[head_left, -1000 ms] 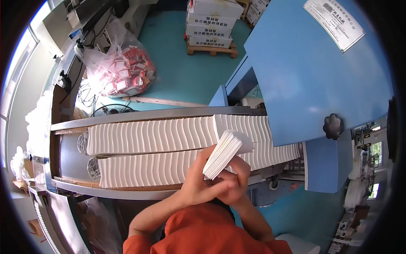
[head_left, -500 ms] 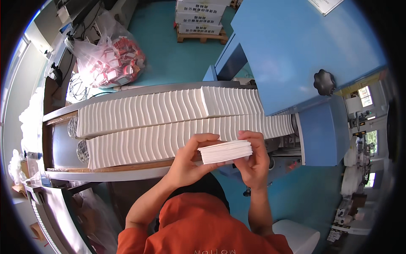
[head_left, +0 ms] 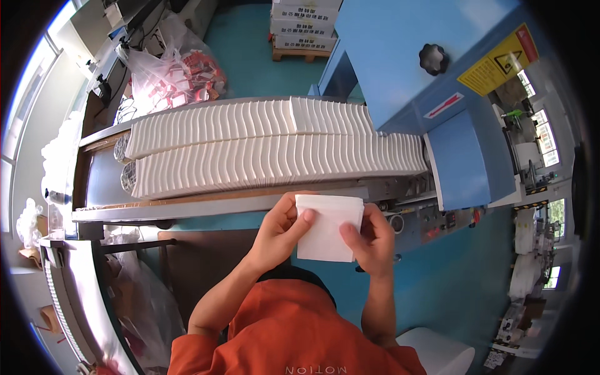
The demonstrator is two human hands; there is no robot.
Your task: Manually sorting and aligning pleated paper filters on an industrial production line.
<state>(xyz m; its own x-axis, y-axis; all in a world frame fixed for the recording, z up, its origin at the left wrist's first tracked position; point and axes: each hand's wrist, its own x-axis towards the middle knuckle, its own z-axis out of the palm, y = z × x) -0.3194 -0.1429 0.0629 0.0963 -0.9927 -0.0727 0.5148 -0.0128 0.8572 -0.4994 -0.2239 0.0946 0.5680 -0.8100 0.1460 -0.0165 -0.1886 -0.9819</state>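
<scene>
Between my two hands is a small stack of white folded paper sheets [head_left: 326, 240], its broad face turned up toward me. My left hand [head_left: 282, 226] grips its left edge, thumb on the face and fingers behind. On the right edge my right hand [head_left: 373, 239] does the same, its thumb pressed on the lower right of the face. Just beyond lie two long rows of the same white paper pieces, a near row [head_left: 269, 164] and a far row [head_left: 219, 119], standing on edge in a metal-sided trough [head_left: 169, 207].
A blue machine [head_left: 394, 56] with a black knob [head_left: 434, 59] stands at the right end of the rows. A clear bag of red and white scraps [head_left: 187, 78] sits behind on the left. Boxes [head_left: 304, 28] are stacked on a wooden pallet [head_left: 300, 55] at the back.
The paper stack has tilted from showing its layered edge to showing its flat face, and both thumbs now lie on that face. The view has shifted, so the rows appear higher.
</scene>
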